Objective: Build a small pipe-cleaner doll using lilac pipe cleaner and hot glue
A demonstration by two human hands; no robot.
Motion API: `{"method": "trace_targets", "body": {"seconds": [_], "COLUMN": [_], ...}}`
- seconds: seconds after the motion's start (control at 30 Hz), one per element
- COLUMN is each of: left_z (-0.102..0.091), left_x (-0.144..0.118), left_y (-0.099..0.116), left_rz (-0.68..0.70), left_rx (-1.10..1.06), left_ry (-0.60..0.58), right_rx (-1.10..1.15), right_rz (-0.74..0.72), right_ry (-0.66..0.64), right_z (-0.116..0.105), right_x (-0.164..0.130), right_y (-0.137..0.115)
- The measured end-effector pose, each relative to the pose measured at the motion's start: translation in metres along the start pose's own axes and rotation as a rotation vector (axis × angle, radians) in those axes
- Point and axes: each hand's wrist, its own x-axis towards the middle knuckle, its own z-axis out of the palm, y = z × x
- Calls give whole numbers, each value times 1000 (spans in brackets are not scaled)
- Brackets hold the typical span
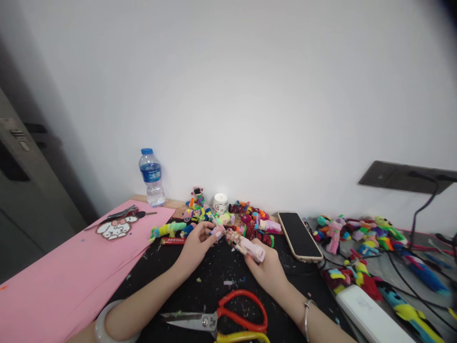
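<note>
Centrally, pink fuzzy stick (246, 245) between both hands; right hand (267, 267) clasped around it; left hand (195, 245) pinching its tip.

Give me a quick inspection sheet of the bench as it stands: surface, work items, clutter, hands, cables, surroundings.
Surface: black mat strewn with small scraps; pink sheet on the left.
Work items: pale pink fuzzy figure held between both hands.
Clutter: pile of colourful figures, more figures at right, red-handled scissors, phone, white power bank, water bottle, small white jar.
Hands: left hand pinches the figure's far end; right hand grips its near end.
Cables: black cables run from the wall socket plate.
Surroundings: plain white wall.
</note>
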Motion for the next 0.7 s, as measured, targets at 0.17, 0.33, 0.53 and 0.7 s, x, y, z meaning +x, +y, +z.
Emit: {"method": "trace_targets", "body": {"seconds": [0.17, 0.33, 0.53, 0.7], "left_z": [0, -1, -2, -1], "left_x": [0, -2, -3, -4], "left_y": [-1, 0, -2, 0], "left_rz": [24, 52, 73, 91], "left_rx": [-8, 24, 106, 158], "left_ry": [-9, -15, -15, -15], "right_rx": [-1, 0, -6, -1], "right_rz": [-6, -14, -6, 4], "right_ry": [-6, 4, -1, 0], "right_z": [-1, 0, 0, 0], "right_x": [0, 0, 0, 0], "right_y": [0, 0, 0, 0]}}
